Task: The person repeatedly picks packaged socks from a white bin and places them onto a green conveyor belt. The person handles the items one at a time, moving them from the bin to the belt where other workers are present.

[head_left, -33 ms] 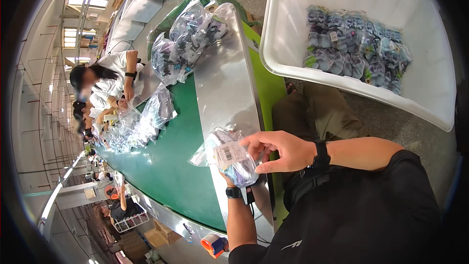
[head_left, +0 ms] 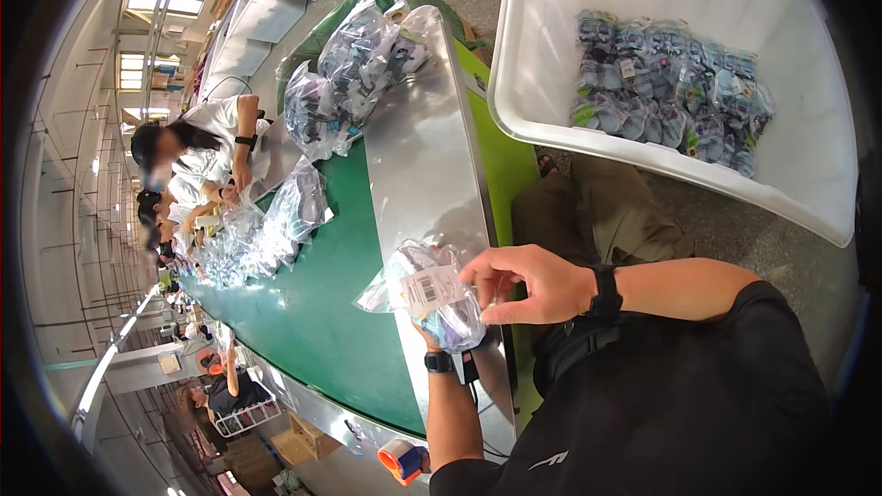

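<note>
A clear plastic bag (head_left: 447, 320) of pale blue and purple items rests in my left hand (head_left: 429, 338), over the metal edge of the table. Its contents are hard to make out. On its upper face is a white barcode label (head_left: 432, 288). The bag hides most of my left hand, which grips it from beneath. My right hand (head_left: 537, 285) hovers at the bag's right side, thumb and fingers apart and bent, with nothing visible between them. Its fingertips are close to the label's edge; whether they touch the bag I cannot tell.
A green belt (head_left: 340, 312) runs away left beside a metal strip (head_left: 423, 147). Bagged goods (head_left: 354, 73) are heaped at the far end, more (head_left: 294, 207) along the belt. A large white bin (head_left: 643, 158) holds packed bags. An orange tape dispenser (head_left: 401, 461) lies low. Co-workers (head_left: 207, 152) stand left.
My right hand has drawn back slightly to the right, and its fingertips have come off the label. The bag and my left hand stay in place.
</note>
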Available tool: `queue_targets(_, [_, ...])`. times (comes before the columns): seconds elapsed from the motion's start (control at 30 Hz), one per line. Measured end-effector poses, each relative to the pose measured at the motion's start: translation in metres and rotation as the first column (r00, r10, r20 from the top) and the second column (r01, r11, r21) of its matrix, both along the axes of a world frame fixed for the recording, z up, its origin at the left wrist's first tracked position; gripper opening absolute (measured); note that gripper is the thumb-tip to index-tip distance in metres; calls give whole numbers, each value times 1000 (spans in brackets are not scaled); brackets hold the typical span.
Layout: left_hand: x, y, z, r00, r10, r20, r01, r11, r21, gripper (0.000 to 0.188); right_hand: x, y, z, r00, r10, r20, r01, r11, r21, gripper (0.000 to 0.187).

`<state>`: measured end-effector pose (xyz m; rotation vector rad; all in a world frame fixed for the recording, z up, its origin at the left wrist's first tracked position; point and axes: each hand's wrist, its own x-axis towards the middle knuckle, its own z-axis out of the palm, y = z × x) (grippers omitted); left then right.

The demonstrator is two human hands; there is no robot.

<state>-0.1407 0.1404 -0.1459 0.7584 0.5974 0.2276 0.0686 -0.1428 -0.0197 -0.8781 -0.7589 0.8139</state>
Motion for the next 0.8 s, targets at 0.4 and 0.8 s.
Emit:
queue_targets(0.4, [52,-60,70,997,30,-77,-5,953,303,65,3,-5,-4,940,-175,293,268,909,-318,80])
queue_targets(0.8, [97,-157,158,962,-204,-180,271,763,586,69,79,-109,-42,850,-329,-411,186,918,-349,62])
